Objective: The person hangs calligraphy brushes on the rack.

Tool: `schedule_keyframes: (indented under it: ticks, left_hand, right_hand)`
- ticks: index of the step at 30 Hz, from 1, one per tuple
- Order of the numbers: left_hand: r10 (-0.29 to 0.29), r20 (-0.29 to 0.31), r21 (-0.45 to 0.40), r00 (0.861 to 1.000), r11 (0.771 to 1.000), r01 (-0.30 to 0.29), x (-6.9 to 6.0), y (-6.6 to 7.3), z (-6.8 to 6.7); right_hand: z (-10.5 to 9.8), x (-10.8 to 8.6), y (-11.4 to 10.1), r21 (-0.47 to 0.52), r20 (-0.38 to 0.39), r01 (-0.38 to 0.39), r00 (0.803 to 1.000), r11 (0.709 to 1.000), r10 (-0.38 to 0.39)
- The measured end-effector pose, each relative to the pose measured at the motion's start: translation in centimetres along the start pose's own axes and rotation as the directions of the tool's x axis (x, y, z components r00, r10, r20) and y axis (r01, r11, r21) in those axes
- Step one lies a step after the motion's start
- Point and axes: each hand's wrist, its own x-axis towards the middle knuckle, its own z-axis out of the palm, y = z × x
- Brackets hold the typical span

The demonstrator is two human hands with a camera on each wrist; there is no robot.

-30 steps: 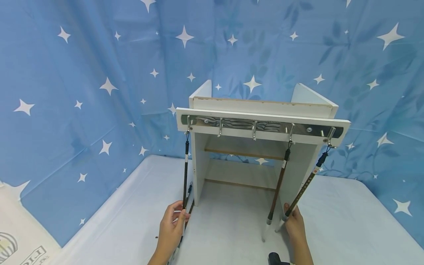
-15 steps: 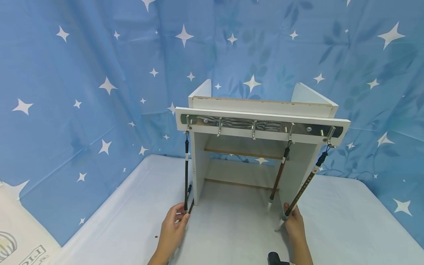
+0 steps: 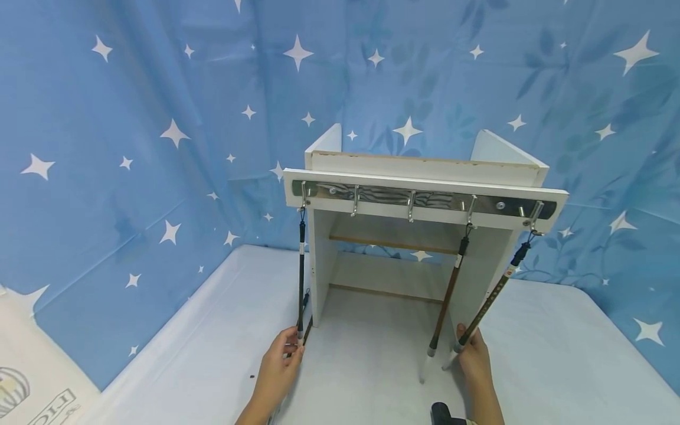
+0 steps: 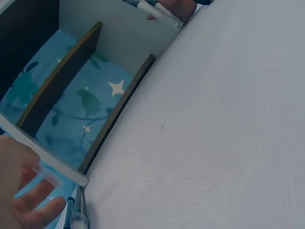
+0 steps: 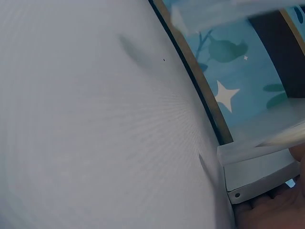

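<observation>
A white shelf unit [image 3: 323, 271] stands on the table with a metal hook rail [image 3: 390, 199] across its front. From the rail's left hook hangs a dark calligraphy brush [image 3: 301, 277]; my left hand [image 3: 276, 372] pinches its lower end between thumb and fingers. In the left wrist view its clear cap [image 4: 50, 178] is blurred beside the thumb. My right hand [image 3: 475, 360] grips the lower edge of the right side panel [image 5: 267, 183]. In front of that hand hangs a brown-patterned brush [image 3: 491, 298]. A reddish-brown brush [image 3: 451, 289] hangs from the neighbouring hook.
More brushes [image 3: 307, 324] lie beside the left side panel, partly hidden by the left hand. A white cloth [image 3: 191, 354] covers the table. Behind it hangs a blue starry curtain [image 3: 159, 177]. A black object [image 3: 440, 413] shows at the front edge. Printed fabric [image 3: 37, 378] is at lower left.
The left brush's lower end has moved behind my left thumb, and that hand has shifted slightly. The reddish-brown brush swings away and back. The right hand stays put.
</observation>
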Motion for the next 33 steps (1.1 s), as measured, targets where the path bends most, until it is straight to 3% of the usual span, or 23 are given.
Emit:
schedule_keyframes:
  ticks: [13, 21, 24, 27, 30, 33]
  left_hand:
    - [-0.012, 0.043, 0.053, 0.999, 0.999, 0.01, 0.1, -0.3, 0.1]
    - [0.011, 0.035, 0.074, 0.999, 0.997, -0.013, -0.1, -0.2, -0.1]
    - [0.017, 0.01, 0.119, 1.0, 0.993, -0.018, -0.1, -0.2, -0.1]
    - [0.026, -0.042, 0.258, 0.999, 0.966, -0.015, -0.2, -0.4, -0.3]
    - [0.013, -0.079, 0.426, 0.997, 0.904, 0.022, -0.3, -0.5, -0.7]
    - [-0.044, -0.071, 0.512, 0.996, 0.856, 0.075, -0.4, -0.6, -1.1]
  right_hand:
    - [-0.2, 0.2, 0.3, -0.003, -0.023, -0.01, 1.0, 1.0, 0.01]
    - [-0.1, 0.1, 0.3, -0.005, -0.02, -0.001, 1.0, 1.0, 0.001]
    - [0.0, 0.1, 0.3, -0.004, -0.022, 0.003, 1.0, 1.0, -0.003]
    - [0.1, 0.0, 0.3, -0.011, -0.024, 0.005, 1.0, 1.0, -0.005]
    - [0.1, 0.0, 0.2, -0.017, -0.021, 0.002, 1.0, 1.0, -0.002]
    - [0.1, 0.1, 0.1, -0.026, -0.019, -0.003, 1.0, 1.0, 0.003]
